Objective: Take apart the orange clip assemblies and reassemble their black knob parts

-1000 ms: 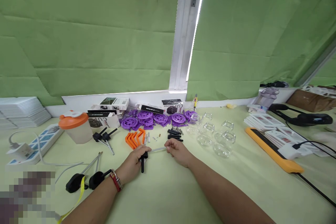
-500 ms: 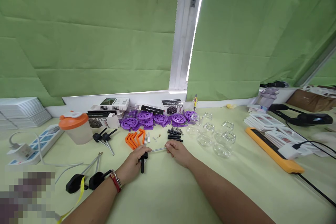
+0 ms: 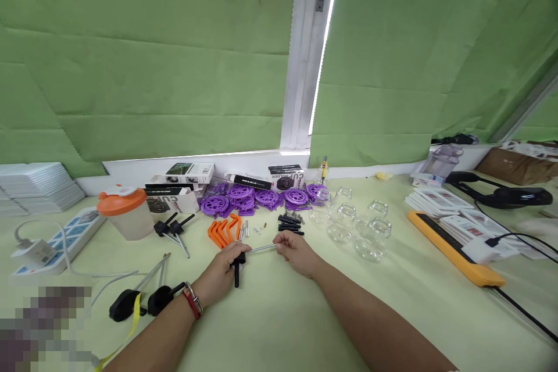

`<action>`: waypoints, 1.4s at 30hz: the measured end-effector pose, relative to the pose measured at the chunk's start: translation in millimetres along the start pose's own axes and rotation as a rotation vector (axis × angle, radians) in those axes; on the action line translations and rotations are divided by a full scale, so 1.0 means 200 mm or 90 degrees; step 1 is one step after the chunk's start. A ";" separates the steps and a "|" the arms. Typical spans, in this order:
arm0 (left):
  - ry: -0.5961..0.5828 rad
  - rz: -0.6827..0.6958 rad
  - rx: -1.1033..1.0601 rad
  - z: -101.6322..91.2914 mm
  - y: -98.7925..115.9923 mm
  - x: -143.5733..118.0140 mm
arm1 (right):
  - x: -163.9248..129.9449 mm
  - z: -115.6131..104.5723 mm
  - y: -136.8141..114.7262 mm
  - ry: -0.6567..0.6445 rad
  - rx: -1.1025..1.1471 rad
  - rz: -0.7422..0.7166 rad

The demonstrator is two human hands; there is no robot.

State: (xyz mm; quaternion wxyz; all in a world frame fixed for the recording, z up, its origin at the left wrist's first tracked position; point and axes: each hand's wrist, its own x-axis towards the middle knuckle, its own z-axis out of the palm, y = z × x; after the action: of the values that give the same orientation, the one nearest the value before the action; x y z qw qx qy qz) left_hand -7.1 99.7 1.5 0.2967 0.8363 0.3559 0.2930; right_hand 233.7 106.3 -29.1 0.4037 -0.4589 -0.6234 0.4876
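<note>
1. We find the left hand (image 3: 222, 276) on the tabletop (image 3: 279, 325), its fingers closed around a black handle piece (image 3: 238, 264) whose stem points back toward the wrist. A red-strapped watch (image 3: 192, 299) sits on that wrist.

2. We find the right hand (image 3: 296, 251) just beside it, its fingers pinched shut on the far end of a thin metal rod (image 3: 261, 248). The rod spans the gap between the two sets of fingers and meets the black handle piece at the left fingers; how far it is seated we cannot tell.

3. Just beyond the left fingers lie orange plastic brackets (image 3: 223, 231) and a few loose metal pins (image 3: 244, 229).

4. Just beyond the right fingers lies a cluster of small black parts (image 3: 290, 223); farther out, purple wheels (image 3: 244, 197) lie heaped against printed cartons (image 3: 187, 181) at the wall.

5. Outward of the right fingers stand clear glass jars (image 3: 361, 226), grouped together and well apart from the hand.

6. Outward of the left fingers we note two assembled black handles with rods (image 3: 172, 228), an orange-lidded container (image 3: 122, 212), and a white power strip (image 3: 65, 236) with a plug in it.

7. Near the left forearm lie two further black-knobbed rod assemblies (image 3: 139, 296) and a yellow strap (image 3: 131, 325).

8. Far outward of the right fingers, an orange-edged bar (image 3: 453, 250) lies beside stacked cards (image 3: 436, 203).
</note>
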 end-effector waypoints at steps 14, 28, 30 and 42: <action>-0.002 0.003 -0.005 0.00 0.00 0.00 | 0.01 0.01 -0.01 0.016 -0.042 0.012; -0.003 0.007 -0.006 0.00 0.01 0.00 | 0.01 0.00 0.00 0.006 -0.036 0.006; -0.002 0.006 -0.007 0.00 0.01 0.00 | 0.01 0.00 0.00 0.006 -0.048 0.003; -0.014 0.008 -0.007 0.00 0.02 0.00 | 0.00 0.01 -0.01 -0.007 -0.096 -0.025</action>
State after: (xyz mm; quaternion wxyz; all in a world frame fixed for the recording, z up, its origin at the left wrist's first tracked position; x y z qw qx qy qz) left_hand -6.4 97.9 4.3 0.3038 0.8400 0.3459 0.2874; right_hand 231.8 106.7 -27.4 0.3740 -0.4727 -0.6697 0.4337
